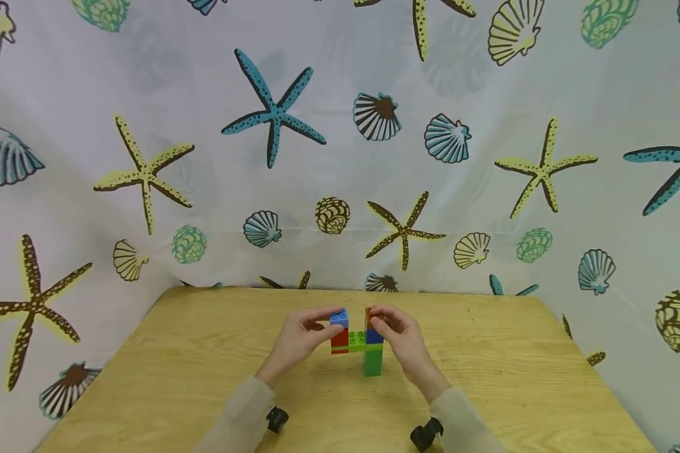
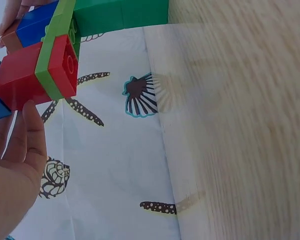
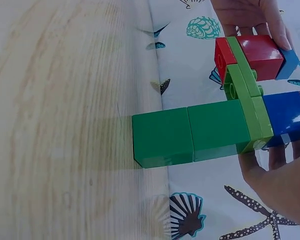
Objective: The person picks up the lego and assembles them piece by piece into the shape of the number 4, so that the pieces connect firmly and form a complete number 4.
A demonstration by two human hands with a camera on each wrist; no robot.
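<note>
A structure of toy building bricks stands in the middle of the head view. Its foot is a column of green bricks [image 3: 162,137] resting on the table. Lime green bricks [image 1: 356,340] reach sideways from the column's top. On the column sits a dark blue brick [image 3: 287,116] with an orange-brown brick [image 1: 369,316] above it. At the overhanging end, a big red brick [image 2: 22,75] bears a light blue brick [image 1: 338,319]; a smaller red piece [image 2: 65,65] hangs beneath. My left hand [image 1: 299,338] holds the red and light blue bricks, my right hand [image 1: 406,346] the dark blue and orange-brown ones.
The wooden table [image 1: 204,365] spreads out around the bricks. White cloth [image 1: 317,182] printed with starfish and shells hangs behind it and along both sides. Dark wrist cameras [image 1: 425,434] sit at both cuffs.
</note>
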